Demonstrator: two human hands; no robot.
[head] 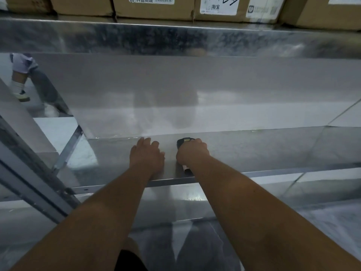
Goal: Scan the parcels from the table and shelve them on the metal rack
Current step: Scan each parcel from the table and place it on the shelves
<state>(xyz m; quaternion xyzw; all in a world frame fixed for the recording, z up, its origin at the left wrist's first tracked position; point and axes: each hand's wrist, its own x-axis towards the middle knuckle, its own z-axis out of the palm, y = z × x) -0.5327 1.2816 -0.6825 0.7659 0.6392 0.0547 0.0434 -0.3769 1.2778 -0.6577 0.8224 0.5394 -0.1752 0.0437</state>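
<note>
Metal rack (254, 149), lower shelf: both hands are reaching onto it. Left hand (146, 153) is lying flat on the shelf surface, fingers relaxed, holding nothing. Right hand (192, 152), just beside the left, is gripping a black handheld scanner (183, 142). Cardboard parcels (154, 5) with printed labels are sitting in a row on the rack's upper shelf, well above the hands.

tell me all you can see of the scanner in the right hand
The scanner is a dark handheld device, mostly hidden by the right hand, whose fingers curl round it. Its black head with a small yellowish patch sticks out beyond the knuckles; a dark butt end with a pinkish mark shows below the wrist. It sits low over the metal shelf.
</note>
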